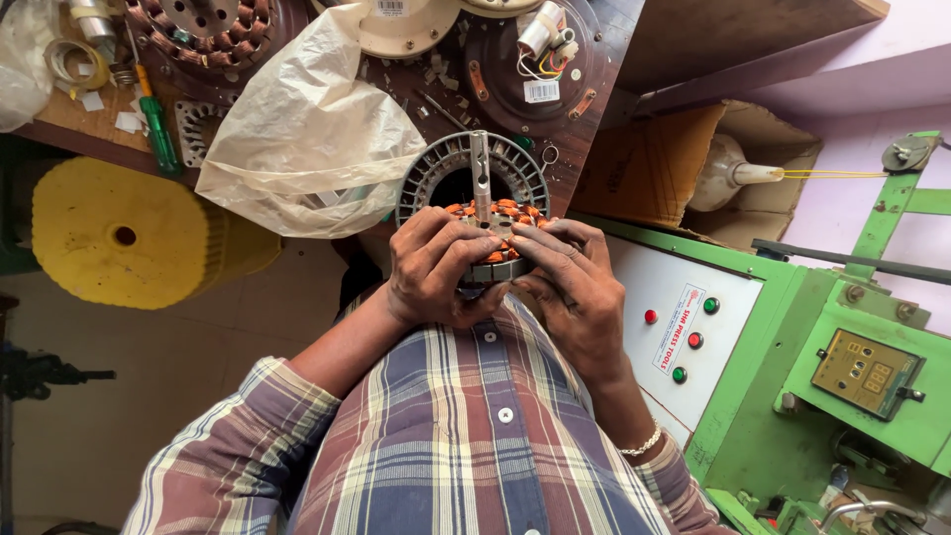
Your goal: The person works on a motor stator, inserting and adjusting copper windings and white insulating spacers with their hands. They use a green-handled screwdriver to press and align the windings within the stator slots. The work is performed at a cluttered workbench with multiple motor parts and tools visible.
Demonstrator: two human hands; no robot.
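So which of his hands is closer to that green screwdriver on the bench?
Left. The left hand grips the wound motor core on the side facing the green screwdriver; the right hand holds the core's far side.

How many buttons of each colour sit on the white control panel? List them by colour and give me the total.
Red buttons: 2
Green buttons: 2
Total on the white control panel: 4

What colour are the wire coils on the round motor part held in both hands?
Copper-orange coils, seen in the head view.
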